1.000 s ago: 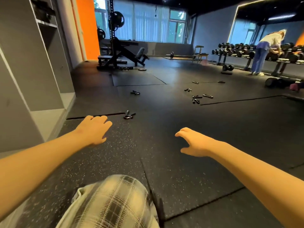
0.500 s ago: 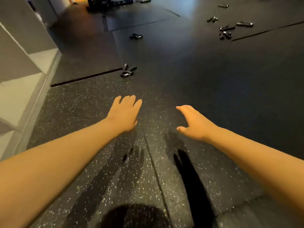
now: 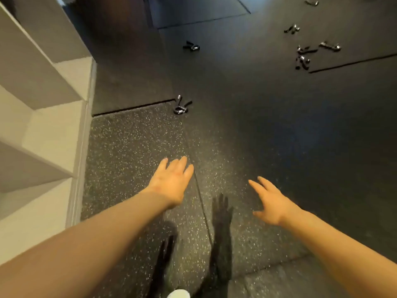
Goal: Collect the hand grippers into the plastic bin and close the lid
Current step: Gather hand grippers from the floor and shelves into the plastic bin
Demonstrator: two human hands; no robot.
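Note:
Several black-and-chrome hand grippers lie scattered on the dark rubber floor. The nearest hand gripper (image 3: 181, 105) lies ahead of my left hand, by a seam between mats. Another hand gripper (image 3: 191, 46) lies farther back, and a cluster of hand grippers (image 3: 303, 58) is at the upper right. My left hand (image 3: 171, 181) reaches forward over the speckled mat, fingers straight, holding nothing. My right hand (image 3: 271, 203) hovers to the right, fingers spread and relaxed, also holding nothing. No plastic bin is in view.
A grey shelving unit (image 3: 43, 104) with open compartments runs along the left side, its base edge beside the speckled mat (image 3: 133, 151). Shadows of my arms fall on the floor below my hands. A white object (image 3: 178, 294) pokes in at the bottom edge.
The view has tilted down from the gym room to the floor and moved forward. Both hands stay outstretched; the nearest hand gripper now sits closer ahead of my left hand.

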